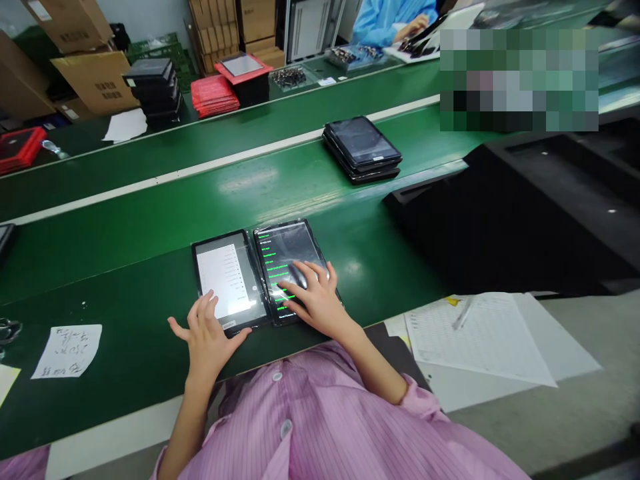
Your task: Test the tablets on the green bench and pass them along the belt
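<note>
Two tablets lie side by side on the green bench. The left tablet (225, 267) shows a white list on its screen. Green lines of text on a dark screen fill the right tablet (285, 243), which seems wrapped in clear film. My left hand (206, 337), fingers spread, rests at the lower edge of the left tablet, with the thumb by its bottom right corner. Over the right tablet's screen is my right hand (317, 300), its fingers apart and fingertips at the glass; whether they press it I cannot tell. Neither hand holds anything.
A stack of tablets (363, 150) sits farther up the bench. To the right stands a large black tray (500, 220), with papers (475, 340) below it. A handwritten note (67, 351) lies at left. Across the line are red pouches (215, 95), boxes and a blue-sleeved person (385, 23).
</note>
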